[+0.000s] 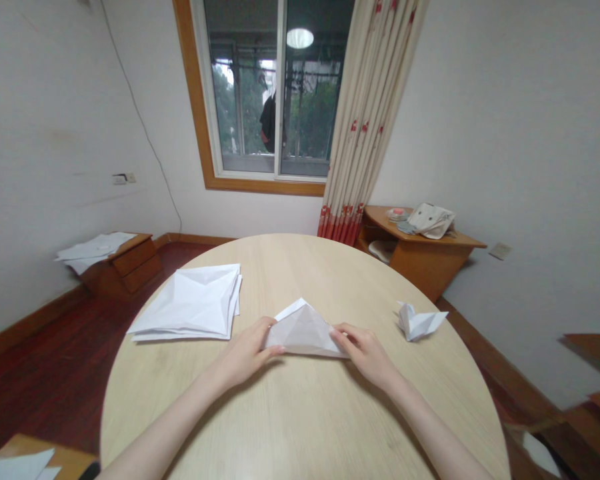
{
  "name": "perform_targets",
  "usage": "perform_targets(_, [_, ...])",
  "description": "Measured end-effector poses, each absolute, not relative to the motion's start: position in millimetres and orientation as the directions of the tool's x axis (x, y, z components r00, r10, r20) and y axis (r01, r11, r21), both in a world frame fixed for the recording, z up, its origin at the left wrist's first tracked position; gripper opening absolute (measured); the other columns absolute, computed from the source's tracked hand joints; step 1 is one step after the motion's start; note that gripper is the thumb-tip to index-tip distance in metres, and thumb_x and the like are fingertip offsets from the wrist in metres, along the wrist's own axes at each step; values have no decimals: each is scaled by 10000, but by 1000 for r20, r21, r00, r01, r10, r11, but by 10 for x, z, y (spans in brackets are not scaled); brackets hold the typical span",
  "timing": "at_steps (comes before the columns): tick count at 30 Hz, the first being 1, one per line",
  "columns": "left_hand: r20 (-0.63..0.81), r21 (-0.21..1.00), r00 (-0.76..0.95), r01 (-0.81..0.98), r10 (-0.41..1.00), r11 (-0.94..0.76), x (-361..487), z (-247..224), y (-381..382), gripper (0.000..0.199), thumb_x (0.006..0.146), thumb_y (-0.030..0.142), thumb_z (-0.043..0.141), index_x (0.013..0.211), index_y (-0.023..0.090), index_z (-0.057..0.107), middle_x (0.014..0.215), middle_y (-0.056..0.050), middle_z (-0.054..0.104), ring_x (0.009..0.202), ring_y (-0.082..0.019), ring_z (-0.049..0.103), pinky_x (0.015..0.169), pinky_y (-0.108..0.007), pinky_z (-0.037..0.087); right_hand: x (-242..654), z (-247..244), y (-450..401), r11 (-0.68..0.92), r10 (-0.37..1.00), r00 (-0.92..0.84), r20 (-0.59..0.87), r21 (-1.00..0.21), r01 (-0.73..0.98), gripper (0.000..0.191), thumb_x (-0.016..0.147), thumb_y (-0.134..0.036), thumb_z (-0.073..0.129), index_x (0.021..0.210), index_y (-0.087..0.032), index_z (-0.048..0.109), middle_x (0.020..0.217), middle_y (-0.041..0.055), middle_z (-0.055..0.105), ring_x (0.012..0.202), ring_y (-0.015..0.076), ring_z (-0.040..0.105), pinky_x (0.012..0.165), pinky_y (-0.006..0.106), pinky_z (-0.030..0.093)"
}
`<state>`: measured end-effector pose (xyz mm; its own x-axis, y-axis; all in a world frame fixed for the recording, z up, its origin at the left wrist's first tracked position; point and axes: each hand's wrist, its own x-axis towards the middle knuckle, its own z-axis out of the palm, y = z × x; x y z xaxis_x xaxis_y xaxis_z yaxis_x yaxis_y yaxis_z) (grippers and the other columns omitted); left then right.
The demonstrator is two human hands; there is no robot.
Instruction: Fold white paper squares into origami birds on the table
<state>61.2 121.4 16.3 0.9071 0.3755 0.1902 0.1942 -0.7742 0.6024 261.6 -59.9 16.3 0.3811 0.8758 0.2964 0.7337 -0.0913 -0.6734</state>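
Observation:
Between my two hands is a sheet of white paper (303, 331), folded to a peak at its far side and held just at or above the table's middle. My left hand (257, 347) grips its left corner, thumb along the near edge and fingers behind. On the right corner, my right hand (361, 348) pinches the paper between thumb and fingers. A stack of creased white paper sheets (193, 300) lies to the left of my hands. Off to the right stands a small folded paper figure (420, 322) with pointed ends, touched by neither hand.
The round wooden table (300, 420) has a curved edge all round. Beyond it are a low drawer cabinet (135, 263) with papers on top at the left, and a corner desk (420, 257) with a cloth bag (431, 220) at the right. A curtain (365, 127) hangs by the window.

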Motion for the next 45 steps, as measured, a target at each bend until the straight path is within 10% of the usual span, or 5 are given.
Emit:
perform_targets(19, [646, 202, 718, 167, 260, -965, 766, -133, 1205, 427, 944, 302, 449, 1346, 175, 384, 1315, -148, 512, 1203, -290, 489, 988, -474, 428, 2545, -205, -439, -109, 768, 262, 584, -285, 952, 490, 966, -331, 346, 1436, -194, 323, 1379, 124, 506, 1259, 251, 470, 1021, 450, 400])
perform_targets(32, [610, 43, 780, 141, 137, -989, 823, -247, 1151, 545, 961, 228, 395, 1470, 158, 213, 1470, -160, 353, 1365, -296, 305, 1083, -509, 313, 2456, -246, -392, -126, 835, 122, 536, -28, 992, 640, 970, -241, 339, 1510, -207, -3, 1513, 91, 324, 1395, 214, 275, 1114, 474, 235])
perform_targets(45, [507, 66, 839, 189, 196, -980, 803, -251, 1060, 476, 954, 246, 431, 1422, 218, 346, 1351, -127, 483, 1169, -285, 476, 973, -473, 405, 2428, -334, -363, -101, 904, 121, 411, -70, 992, 616, 957, -232, 362, 1508, -198, 87, 1532, 92, 269, 1419, 202, 215, 1121, 482, 260])
